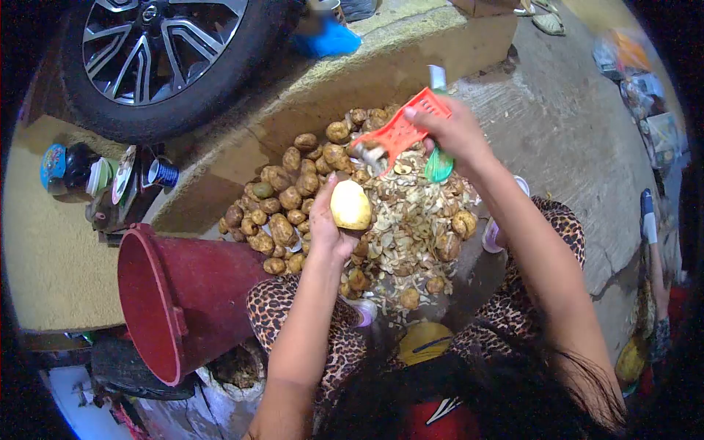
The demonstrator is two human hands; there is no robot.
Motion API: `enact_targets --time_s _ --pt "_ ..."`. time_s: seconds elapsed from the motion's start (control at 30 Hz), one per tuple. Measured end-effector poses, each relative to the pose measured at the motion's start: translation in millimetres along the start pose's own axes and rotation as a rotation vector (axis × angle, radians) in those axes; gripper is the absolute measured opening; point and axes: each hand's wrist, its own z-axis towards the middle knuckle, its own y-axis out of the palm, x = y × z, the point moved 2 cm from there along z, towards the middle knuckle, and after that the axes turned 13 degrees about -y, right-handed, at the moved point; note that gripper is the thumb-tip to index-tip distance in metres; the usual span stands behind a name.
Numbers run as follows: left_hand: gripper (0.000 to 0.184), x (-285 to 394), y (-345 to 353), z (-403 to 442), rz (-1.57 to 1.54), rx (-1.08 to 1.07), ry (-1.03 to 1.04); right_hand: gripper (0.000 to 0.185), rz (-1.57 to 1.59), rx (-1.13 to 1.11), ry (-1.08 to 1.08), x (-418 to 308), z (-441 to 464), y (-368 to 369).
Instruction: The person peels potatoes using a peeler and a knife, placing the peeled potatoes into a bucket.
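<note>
My left hand (331, 231) is closed around a pale peeled potato (350, 205), held up over the heap. To the upper right, my right hand (456, 132) grips an orange-red slotted plastic tool (405, 130), blurred at its lower end; its exact kind I cannot make out. Something green (438, 166) shows just below that hand, and whether the hand holds it is unclear. Beneath both hands lie a pile of brown unpeeled potatoes (282, 229) and a spread of peelings (411, 235), with a few more potatoes among them.
A dark red bucket (213, 293) lies tipped at the left, its mouth facing left. Behind the potatoes runs a concrete ledge (308, 95), where a car wheel (158, 59) stands. Jars and a blue cup (163, 173) are at the left. Bags (642, 88) line the right side.
</note>
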Motion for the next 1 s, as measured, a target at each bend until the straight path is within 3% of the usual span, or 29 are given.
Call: enact_targets --time_s 0.1,0.13,0.23,0.27,0.37,0.4,0.5,0.53,0.63,0.73,0.77,0.83,0.87,0.97,1.0 --pt "0.03 1.1 12.2 -3.4 -0.108 -0.1 -0.115 0.02 -0.084 -0.251 0.072 -7.5 -31.7 31.3" --pt "0.031 0.5 14.2 -4.9 -0.1 -0.101 -0.134 0.021 -0.197 -0.325 -0.051 -1.1 -31.1 30.5" --pt "0.033 -1.0 10.3 -4.6 -0.115 -0.12 -0.183 0.024 -0.144 -0.085 -0.094 2.6 -8.5 7.0" --pt "0.034 -1.4 7.5 -3.7 -0.106 -0.114 -0.15 0.025 -0.214 -0.017 -0.209 8.2 4.1 -5.9" --pt "0.034 -1.2 24.9 -7.2 -0.143 0.014 -0.126 0.02 -0.092 -0.173 0.044 -23.7 -21.7 20.2" --pt "0.034 -1.2 30.6 -9.2 -0.168 0.077 -0.131 0.02 -0.053 -0.281 0.015 -11.6 -27.1 28.0" --pt "0.036 -1.6 14.2 -4.5 -0.018 -0.229 -0.206 0.02 -0.086 -0.129 -0.026 0.6 -9.9 10.2" --pt "0.038 -1.0 9.5 -6.7 -0.011 -0.234 -0.246 0.02 -0.293 -0.017 -0.2 1.1 3.3 -0.2" --pt "0.039 -2.1 11.4 -3.5 0.017 -0.088 -0.168 0.024 -0.113 -0.039 -0.051 -8.5 0.5 2.5" --pt "0.032 -1.2 36.1 -10.1 -0.02 0.106 -0.137 0.026 -0.114 -0.26 0.084 -11.9 -26.2 27.7" --pt "0.032 -2.6 33.1 -8.0 -0.015 0.073 -0.114 0.026 -0.14 -0.296 0.111 -7.1 -28.9 28.4" --pt "0.031 -8.2 14.1 1.5 -0.004 0.007 -0.072 0.025 -0.195 -0.114 -0.032 -1.6 -9.0 7.5" --pt "0.031 -6.0 -0.7 6.5 0.068 -0.118 -0.181 0.023 -0.422 0.018 -0.275 6.7 4.4 -8.4" --pt "0.033 -5.7 9.0 -0.5 0.024 -0.092 -0.151 0.024 -0.171 -0.053 -0.064 -13.0 -5.0 0.4" --pt "0.031 -5.1 19.8 -2.5 0.001 -0.013 -0.152 0.024 -0.165 -0.188 -0.001 -15.9 -16.1 11.6"
